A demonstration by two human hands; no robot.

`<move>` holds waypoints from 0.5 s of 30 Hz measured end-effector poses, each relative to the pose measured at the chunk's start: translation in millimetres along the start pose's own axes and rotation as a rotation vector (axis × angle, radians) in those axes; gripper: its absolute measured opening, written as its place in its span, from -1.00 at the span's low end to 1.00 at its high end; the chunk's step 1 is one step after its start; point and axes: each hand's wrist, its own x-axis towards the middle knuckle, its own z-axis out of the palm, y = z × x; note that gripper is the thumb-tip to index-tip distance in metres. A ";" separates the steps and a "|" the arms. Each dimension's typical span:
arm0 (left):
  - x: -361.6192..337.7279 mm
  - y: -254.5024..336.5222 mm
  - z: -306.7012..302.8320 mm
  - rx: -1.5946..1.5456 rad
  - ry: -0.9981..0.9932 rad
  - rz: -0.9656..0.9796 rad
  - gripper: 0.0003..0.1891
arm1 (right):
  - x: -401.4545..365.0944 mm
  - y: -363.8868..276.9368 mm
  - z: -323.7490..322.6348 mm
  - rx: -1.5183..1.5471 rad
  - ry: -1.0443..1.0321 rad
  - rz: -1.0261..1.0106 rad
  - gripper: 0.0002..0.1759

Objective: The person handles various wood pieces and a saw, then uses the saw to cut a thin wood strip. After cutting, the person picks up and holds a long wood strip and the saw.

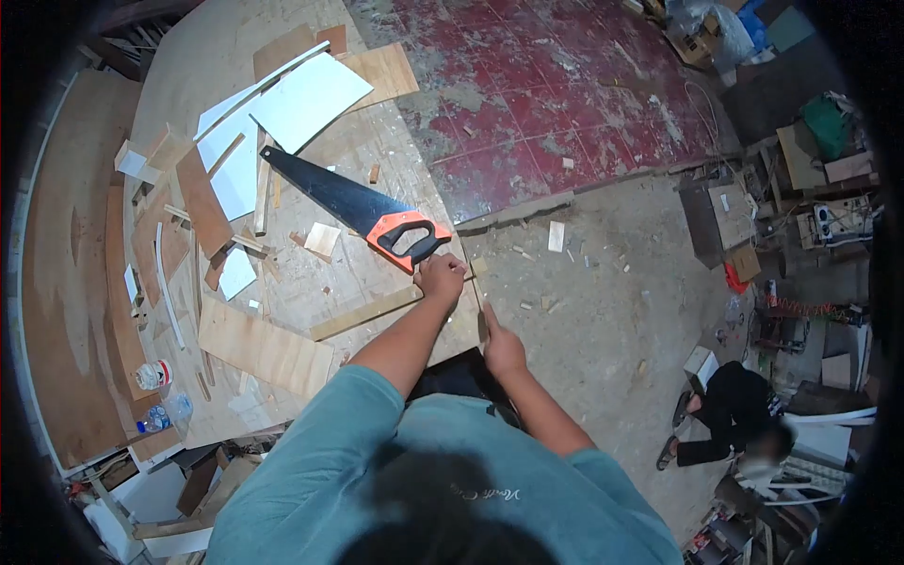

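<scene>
My left hand (443, 280) is closed over a narrow wooden strip (369, 314) near the right edge of the workbench, and presses it down there. A short end of the strip pokes out past my fingers at the bench edge. Just right of it, my right hand (505, 351) is closed with the index finger stretched forward along a thin, straight tool (479, 294), seen edge-on across the strip; its kind I cannot tell. A handsaw (363, 205) with a black blade and an orange-and-black handle lies flat just beyond my left hand.
White panels (315, 99), a plywood board (264, 347) and offcuts lie across the workbench (377, 132). A plastic bottle (157, 420) and a jar (153, 375) stand at its left. A person (734, 414) crouches at the lower right among scrap. Wood bits litter the concrete floor (593, 311).
</scene>
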 end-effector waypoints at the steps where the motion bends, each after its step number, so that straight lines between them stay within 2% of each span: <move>1: 1.3 -0.9 1.1 -0.001 -0.005 0.012 -0.89 | -5.8 1.2 -5.9 -0.019 -0.054 0.020 -0.27; 4: -0.3 -6.4 0.5 0.018 -0.010 0.035 -0.89 | 44.1 -10.6 -6.9 0.012 0.016 -0.043 -0.28; 6: -3.5 -5.1 3.8 0.011 0.000 0.043 -0.89 | 97.4 -17.8 14.1 0.107 0.093 -0.130 -0.37; 8: -2.3 -5.3 4.0 0.045 -0.001 0.049 -0.88 | 98.5 -31.6 12.7 0.093 0.115 -0.077 -0.37; 9: -2.5 -7.4 4.6 0.033 0.000 0.066 -0.87 | 96.3 -19.7 21.5 0.135 0.168 -0.129 -0.38; 13: -1.6 -1.7 -3.1 0.052 -0.069 0.017 -0.86 | -4.3 30.1 39.1 0.119 0.080 -0.077 -0.37; 14: -2.0 -2.5 -3.3 0.053 -0.076 0.019 -0.86 | -33.5 50.5 48.2 0.140 0.095 -0.078 -0.31; 15: -0.7 -3.3 -2.2 0.049 -0.087 0.013 -0.87 | -62.2 74.7 58.3 0.143 0.161 -0.138 -0.38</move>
